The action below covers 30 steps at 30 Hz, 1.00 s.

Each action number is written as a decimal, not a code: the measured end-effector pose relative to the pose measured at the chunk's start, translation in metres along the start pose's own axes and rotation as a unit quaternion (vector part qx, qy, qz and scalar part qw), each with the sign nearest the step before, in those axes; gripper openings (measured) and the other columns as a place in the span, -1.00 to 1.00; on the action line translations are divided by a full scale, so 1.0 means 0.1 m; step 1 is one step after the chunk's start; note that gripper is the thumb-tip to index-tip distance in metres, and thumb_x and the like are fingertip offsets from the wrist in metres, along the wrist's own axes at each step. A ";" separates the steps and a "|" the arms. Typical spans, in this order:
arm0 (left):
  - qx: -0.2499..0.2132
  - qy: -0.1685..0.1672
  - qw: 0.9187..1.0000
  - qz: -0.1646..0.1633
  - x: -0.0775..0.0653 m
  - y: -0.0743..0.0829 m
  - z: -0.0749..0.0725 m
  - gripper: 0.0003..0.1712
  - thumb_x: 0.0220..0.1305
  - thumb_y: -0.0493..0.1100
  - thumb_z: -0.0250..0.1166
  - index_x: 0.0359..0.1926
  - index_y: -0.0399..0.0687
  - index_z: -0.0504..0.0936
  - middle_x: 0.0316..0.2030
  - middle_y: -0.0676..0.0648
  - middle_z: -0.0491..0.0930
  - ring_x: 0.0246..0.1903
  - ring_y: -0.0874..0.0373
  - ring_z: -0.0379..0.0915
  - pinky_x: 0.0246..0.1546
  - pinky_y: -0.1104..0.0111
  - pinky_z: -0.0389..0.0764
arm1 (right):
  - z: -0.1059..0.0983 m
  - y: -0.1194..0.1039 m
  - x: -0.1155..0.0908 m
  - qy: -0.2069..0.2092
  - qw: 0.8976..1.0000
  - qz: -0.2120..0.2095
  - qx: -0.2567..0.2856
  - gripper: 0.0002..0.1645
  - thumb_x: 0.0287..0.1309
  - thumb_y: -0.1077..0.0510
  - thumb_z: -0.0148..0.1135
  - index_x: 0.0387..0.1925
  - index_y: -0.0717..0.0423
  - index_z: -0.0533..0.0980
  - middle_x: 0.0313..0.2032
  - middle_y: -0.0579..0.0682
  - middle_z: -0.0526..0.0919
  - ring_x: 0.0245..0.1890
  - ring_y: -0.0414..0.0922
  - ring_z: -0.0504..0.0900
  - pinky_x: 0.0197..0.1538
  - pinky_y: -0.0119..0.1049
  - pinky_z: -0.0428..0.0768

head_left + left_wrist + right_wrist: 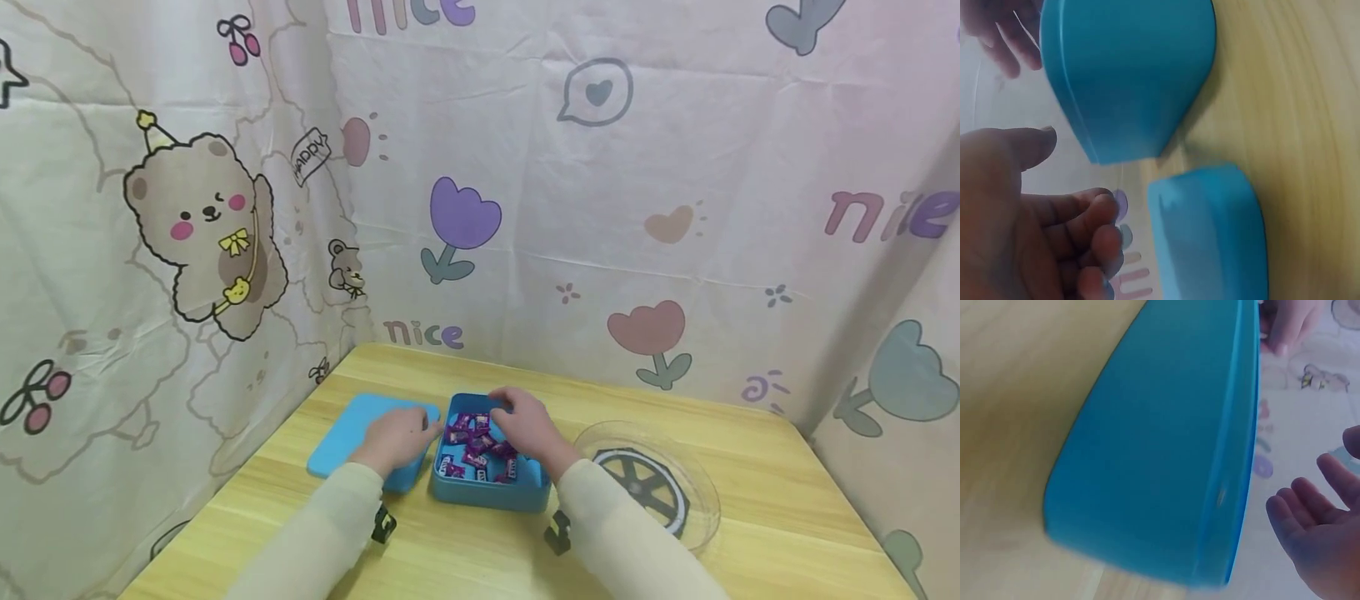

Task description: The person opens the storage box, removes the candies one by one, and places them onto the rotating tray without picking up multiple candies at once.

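A blue rectangular box [491, 496] stands on the table with several small purple-wrapped sweets [480, 442] inside. Left of it lies a flat blue lid [341, 433]. My left hand [397, 437] hovers over the lid's right part, close to the box; in the left wrist view its fingers [1094, 231] are loosely bent and hold nothing. Over the right side of the box is my right hand [528, 425], its fingers toward the sweets. In the right wrist view that hand [1325, 525] is apart from the box wall [1147, 444], with nothing in it.
To the right, partly behind my right sleeve, lies a clear round dish [708, 500] with a dark spoked, wheel-like piece [637, 483] in it. The wooden table [457, 558] ends at patterned curtains [540, 167] at the back and sides.
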State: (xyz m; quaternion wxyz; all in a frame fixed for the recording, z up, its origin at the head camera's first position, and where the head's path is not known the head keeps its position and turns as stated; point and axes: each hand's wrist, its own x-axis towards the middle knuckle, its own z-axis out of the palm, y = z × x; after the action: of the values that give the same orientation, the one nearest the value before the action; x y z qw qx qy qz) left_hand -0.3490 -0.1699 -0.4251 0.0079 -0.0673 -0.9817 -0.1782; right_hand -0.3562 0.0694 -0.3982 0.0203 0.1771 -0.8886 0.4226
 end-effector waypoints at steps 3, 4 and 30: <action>0.000 -0.002 1.000 0.007 0.02 0.08 0.05 -0.51 0.48 0.28 0.08 -0.42 0.04 0.47 -0.58 0.00 0.40 -0.55 0.08 0.34 -0.56 0.24 0.35 | -0.06 0.09 0.01 0.001 1.000 0.000 -0.030 -0.56 0.39 0.13 0.13 0.23 0.18 0.53 0.20 0.11 0.57 0.21 0.10 0.52 0.26 0.09 0.48; -0.002 -0.005 1.000 0.007 0.03 0.10 0.07 -0.52 0.48 0.27 0.09 -0.41 0.03 0.47 -0.58 -0.01 0.40 -0.55 0.08 0.34 -0.56 0.24 0.35 | -0.07 0.11 0.01 -0.002 0.999 0.001 -0.040 -0.55 0.38 0.13 0.14 0.23 0.19 0.53 0.19 0.12 0.57 0.21 0.11 0.52 0.26 0.09 0.48; 0.035 -0.034 0.998 0.024 0.15 0.32 0.30 -0.48 0.58 -0.17 0.02 0.37 -0.45 0.34 0.22 -0.35 0.52 0.20 -0.24 0.47 0.13 -0.12 0.53 | 0.19 0.32 -0.01 -0.079 0.924 -0.018 -0.373 -0.33 0.23 -0.31 0.32 0.15 0.08 0.58 -0.03 0.07 0.67 -0.02 0.06 0.62 0.09 0.03 0.63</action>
State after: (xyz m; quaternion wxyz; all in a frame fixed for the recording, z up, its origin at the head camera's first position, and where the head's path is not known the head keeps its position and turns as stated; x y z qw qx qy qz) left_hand -0.3596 -0.1276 -0.4417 -0.0192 -0.0966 -0.9852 -0.1406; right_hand -0.3638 0.0739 -0.4344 0.0220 0.2052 -0.9774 0.0447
